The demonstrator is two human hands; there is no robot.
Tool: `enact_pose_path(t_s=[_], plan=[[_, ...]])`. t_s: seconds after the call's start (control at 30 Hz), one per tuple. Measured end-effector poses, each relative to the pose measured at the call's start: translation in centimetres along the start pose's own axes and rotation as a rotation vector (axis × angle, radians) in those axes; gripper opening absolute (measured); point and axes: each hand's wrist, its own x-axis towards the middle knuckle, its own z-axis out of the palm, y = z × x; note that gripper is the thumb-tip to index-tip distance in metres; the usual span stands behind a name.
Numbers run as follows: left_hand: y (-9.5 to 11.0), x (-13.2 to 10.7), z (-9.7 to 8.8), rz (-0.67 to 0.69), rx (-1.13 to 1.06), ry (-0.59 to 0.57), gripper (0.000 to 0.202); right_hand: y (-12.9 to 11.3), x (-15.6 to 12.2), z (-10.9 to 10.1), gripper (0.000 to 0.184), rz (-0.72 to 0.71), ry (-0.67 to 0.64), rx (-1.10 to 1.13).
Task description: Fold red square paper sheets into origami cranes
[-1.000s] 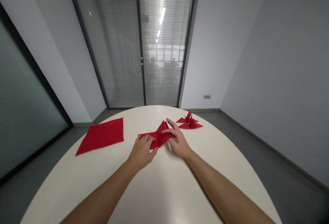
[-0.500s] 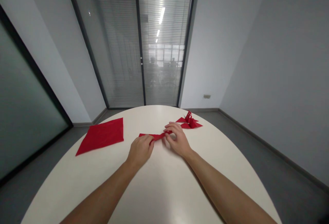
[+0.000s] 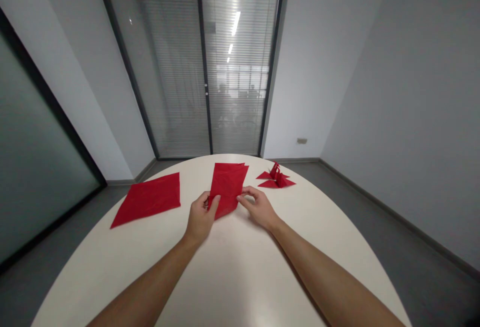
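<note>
A folded red paper [image 3: 226,186] is held up off the round white table [image 3: 232,277], its flat face turned toward me. My left hand [image 3: 199,219] pinches its lower left edge between thumb and fingers. My right hand [image 3: 258,208] pinches its right edge at about the same height. Both forearms reach in from the near edge of the table.
A flat stack of red paper squares [image 3: 149,198] lies on the table to the left. A finished red paper crane [image 3: 276,177] sits at the far right of the table. Glass doors with blinds [image 3: 210,62] stand behind the table.
The red paper lay low on the table as a folded flap under both hands; now both hands have raised it and swung it upright, showing its broad face.
</note>
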Motion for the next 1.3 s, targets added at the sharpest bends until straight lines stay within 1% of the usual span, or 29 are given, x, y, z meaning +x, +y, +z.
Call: enact_pose_path(t_s=[0.07, 0.17, 0.3, 0.57, 0.7, 0.97, 1.03, 1.17, 1.3], plan=[[-0.1, 0.0, 0.1, -0.015, -0.034, 0.015, 0.021, -0.1, 0.0, 0.1, 0.025, 0.037, -0.004, 0.042], [-0.5, 0.1, 0.2, -0.044, -0.103, 0.033, 0.022, 0.2, 0.0, 0.3, 0.030, 0.102, -0.013, 0.164], [-0.8, 0.4, 0.3, -0.090, -0.196, 0.007, 0.024, 0.6, 0.1, 0.3, 0.035, 0.142, -0.018, 0.271], [-0.8, 0.2, 0.4, -0.239, -0.268, -0.103, 0.031, 0.4, 0.0, -0.1, 0.037, 0.167, 0.007, 0.349], [-1.2, 0.3, 0.4, -0.309, -0.229, -0.104, 0.031, 0.6, 0.1, -0.3, 0.034, 0.179, -0.021, 0.349], [-2.4, 0.9, 0.4, -0.333, -0.297, -0.110, 0.032, 1.8, 0.4, -0.7, 0.030, 0.200, -0.128, 0.327], [-2.5, 1.0, 0.3, -0.327, -0.296, -0.120, 0.030, 1.9, 0.5, -0.7, 0.030, 0.220, -0.134, 0.303], [-2.4, 1.0, 0.1, -0.251, -0.200, -0.117, 0.021, 1.6, 0.5, -0.9, 0.034, 0.260, -0.093, 0.258], [-2.5, 1.0, 0.1, -0.189, -0.128, -0.121, 0.025, 1.2, 0.4, -1.1, 0.035, 0.289, -0.106, 0.269]])
